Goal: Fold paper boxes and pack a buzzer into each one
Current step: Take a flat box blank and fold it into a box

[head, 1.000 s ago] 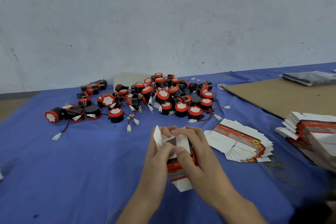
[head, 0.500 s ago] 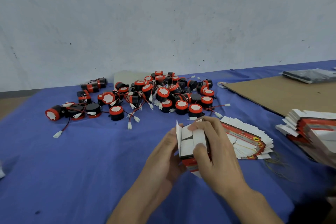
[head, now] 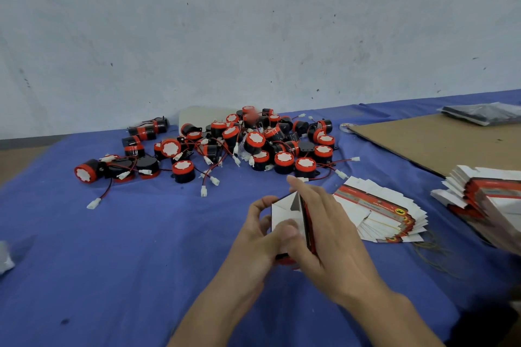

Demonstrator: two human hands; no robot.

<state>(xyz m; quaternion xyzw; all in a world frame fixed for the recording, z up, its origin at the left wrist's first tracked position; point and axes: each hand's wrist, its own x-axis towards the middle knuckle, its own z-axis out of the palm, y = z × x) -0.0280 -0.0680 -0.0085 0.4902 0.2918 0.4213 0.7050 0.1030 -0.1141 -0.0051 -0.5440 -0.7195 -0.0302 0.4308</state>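
Head view, with the paper box (head: 287, 213) as the centre of the dial. The box is half formed and held above the blue cloth (head: 112, 267), its white inner panels facing the camera and its red printed side turned to 3 o'clock. The left hand (head: 253, 239) grips its left edge with curled fingers. The right hand (head: 332, 239) pinches it, thumb on the white panel and fingers laid along the red side. The lower end of the box is hidden behind both hands, so the state of its bottom flaps cannot be told.

From 10 to 1 o'clock lies the heap of buzzers (head: 253, 146) (black bodies, red caps, red and black leads ending in white plugs). It sits near the wall (head: 253, 36), apart from the hands. One stray buzzer (head: 86, 173) lies at 10 o'clock, and a loose plug (head: 94, 203) lies at 9 o'clock.

At 3 o'clock a fan of flat box blanks (head: 377, 214) lies just beside the right hand. A second stack of blanks (head: 485, 197) lies farther out, at the frame edge. A cardboard sheet (head: 439, 141) lies at 2 o'clock, with a dark wrapped packet (head: 485, 114) on its far end. Thin strands (head: 431, 253), possibly wire, lie at 4 o'clock.

Open cloth runs from 7 to 9 o'clock, up to a pale object (head: 4, 259) cut by the left frame edge. The table's left edge shows at 10 o'clock.
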